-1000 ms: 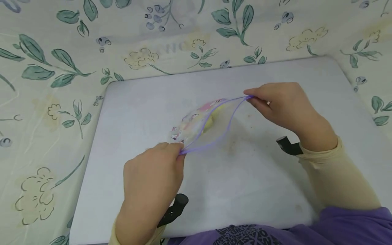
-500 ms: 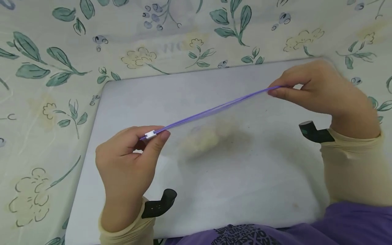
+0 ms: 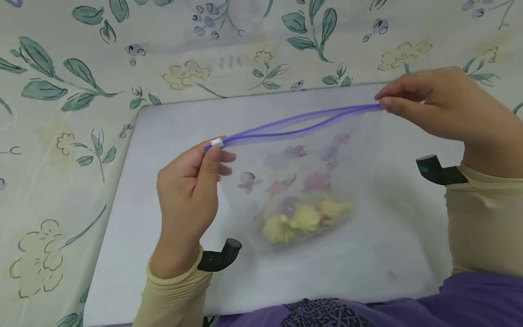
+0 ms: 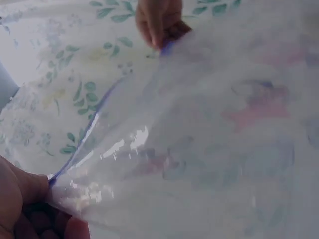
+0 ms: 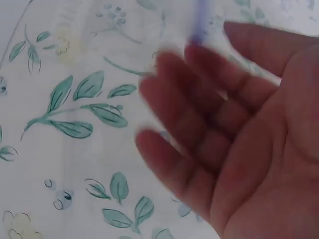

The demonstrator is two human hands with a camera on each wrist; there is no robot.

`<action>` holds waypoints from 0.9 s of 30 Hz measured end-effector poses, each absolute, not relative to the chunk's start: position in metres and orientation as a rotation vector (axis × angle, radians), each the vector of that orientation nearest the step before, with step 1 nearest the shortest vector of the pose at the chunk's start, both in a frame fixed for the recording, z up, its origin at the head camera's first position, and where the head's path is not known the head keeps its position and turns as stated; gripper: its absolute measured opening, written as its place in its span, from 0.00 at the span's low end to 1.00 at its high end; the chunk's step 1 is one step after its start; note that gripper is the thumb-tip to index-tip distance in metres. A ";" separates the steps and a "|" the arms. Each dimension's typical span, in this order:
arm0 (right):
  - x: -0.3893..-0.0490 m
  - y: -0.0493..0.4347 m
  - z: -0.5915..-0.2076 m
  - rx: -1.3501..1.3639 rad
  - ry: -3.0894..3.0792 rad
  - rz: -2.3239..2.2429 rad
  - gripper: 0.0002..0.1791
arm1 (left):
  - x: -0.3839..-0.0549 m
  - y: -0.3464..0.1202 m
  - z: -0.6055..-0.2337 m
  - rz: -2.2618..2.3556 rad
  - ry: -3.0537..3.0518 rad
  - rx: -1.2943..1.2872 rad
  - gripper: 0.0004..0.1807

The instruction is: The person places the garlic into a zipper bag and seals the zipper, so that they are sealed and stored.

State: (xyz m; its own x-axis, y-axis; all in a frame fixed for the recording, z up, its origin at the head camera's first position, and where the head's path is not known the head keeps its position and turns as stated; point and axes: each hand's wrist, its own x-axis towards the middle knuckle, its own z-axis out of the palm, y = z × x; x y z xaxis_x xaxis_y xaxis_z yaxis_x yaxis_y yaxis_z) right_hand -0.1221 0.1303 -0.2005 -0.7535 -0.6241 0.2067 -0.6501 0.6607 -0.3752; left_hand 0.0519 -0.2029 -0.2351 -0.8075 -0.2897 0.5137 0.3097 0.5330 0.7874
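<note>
A clear slider zip bag (image 3: 302, 163) with pink and grey printed figures hangs tilted over the board. Yellow lumps (image 3: 306, 218) lie along its bottom, their kind unclear through the plastic. Its purple zip edge (image 3: 286, 133) bows apart into two strands in the middle. At the left end, my left hand (image 3: 188, 190) pinches the edge by the white slider (image 3: 216, 143) between thumb and fingers. My right hand (image 3: 433, 104) pinches the other end of the edge. In the right wrist view, the other fingers of my right hand (image 5: 224, 119) are spread loosely and blurred.
A white board (image 3: 163, 254) lies beneath the bag, on a cloth (image 3: 122, 41) printed with leaves and flowers. Black wrist mounts (image 3: 220, 255) sit on both sleeves. A purple garment (image 3: 343, 313) shows at the front edge.
The bag has turned from edge-on to showing its face, with the yellow lumps lower. My left hand has moved up and right, my right hand farther up and right; the zip strands bow apart again.
</note>
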 end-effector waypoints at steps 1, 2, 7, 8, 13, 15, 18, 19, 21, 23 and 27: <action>-0.122 0.127 -0.199 1.016 -2.838 0.637 0.16 | 0.049 -0.203 -0.238 -1.255 -2.168 -0.021 0.11; -0.120 0.123 -0.197 0.981 -2.842 0.631 0.19 | 0.047 -0.202 -0.240 -1.245 -2.162 -0.028 0.11; -0.100 0.093 -0.179 1.237 -2.489 0.704 0.27 | 0.041 -0.202 -0.244 -1.251 -2.049 -0.097 0.10; -0.094 0.085 -0.175 1.320 -2.407 0.695 0.27 | 0.040 -0.201 -0.244 -1.273 -2.022 -0.107 0.10; -0.064 0.031 -0.163 1.603 -2.211 0.616 0.24 | 0.037 -0.197 -0.241 -1.350 -1.933 -0.106 0.08; -0.056 0.007 -0.164 1.633 -2.239 0.602 0.23 | 0.037 -0.197 -0.240 -1.335 -1.929 -0.106 0.09; -0.053 -0.024 -0.169 1.651 -2.295 0.553 0.23 | 0.035 -0.198 -0.239 -1.278 -1.945 -0.109 0.10; -0.053 -0.032 -0.170 1.654 -2.328 0.540 0.22 | 0.034 -0.199 -0.239 -1.256 -1.949 -0.112 0.11; -0.056 -0.045 -0.174 1.671 -2.366 0.541 0.19 | 0.034 -0.200 -0.239 -1.228 -1.953 -0.113 0.12; -0.058 -0.053 -0.177 1.690 -2.381 0.563 0.15 | 0.036 -0.202 -0.240 -1.205 -1.951 -0.114 0.12; -0.062 -0.063 -0.181 1.766 -2.321 0.670 0.10 | 0.041 -0.207 -0.240 -1.150 -1.959 -0.111 0.12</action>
